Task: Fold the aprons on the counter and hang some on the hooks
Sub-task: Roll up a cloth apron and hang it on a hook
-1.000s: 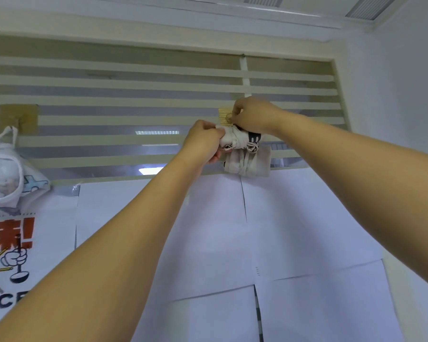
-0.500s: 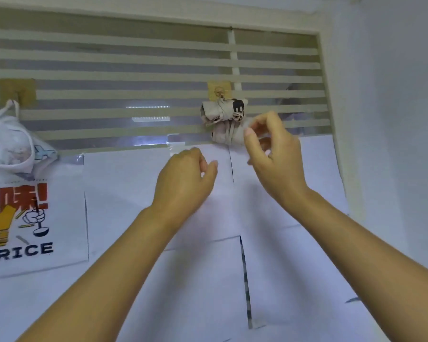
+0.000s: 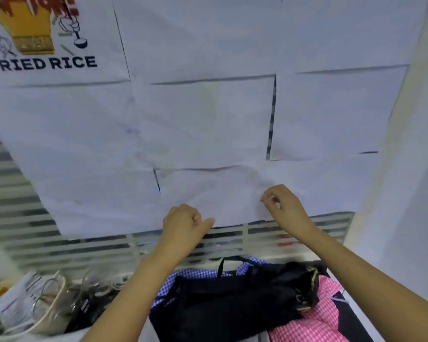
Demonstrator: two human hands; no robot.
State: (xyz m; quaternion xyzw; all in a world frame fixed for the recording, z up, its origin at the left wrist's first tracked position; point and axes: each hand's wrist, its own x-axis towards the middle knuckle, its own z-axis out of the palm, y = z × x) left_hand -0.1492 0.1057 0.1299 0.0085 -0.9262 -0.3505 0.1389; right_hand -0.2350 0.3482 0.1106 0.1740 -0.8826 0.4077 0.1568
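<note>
With one rolled apron left up on its hook, now out of view, we have lowered our left hand [image 3: 183, 225] and right hand [image 3: 284, 208], fingers loosely curled and holding nothing, toward the black apron [image 3: 232, 299] and pink checked apron [image 3: 316, 324] heaped on the tabletop [image 3: 145, 335], likely next for folding.

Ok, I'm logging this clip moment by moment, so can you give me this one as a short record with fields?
left hand: left hand raised before the wall, fingers loosely curled, holding nothing
right hand: right hand slightly higher, also empty
aprons: black apron crumpled on top; blue checked apron showing at its left edge; pink checked apron at its right; none folded
wall: white paper sheets; FRIED RICE poster upper left
hooks: none in view
left of pile: cords, blurred
</note>
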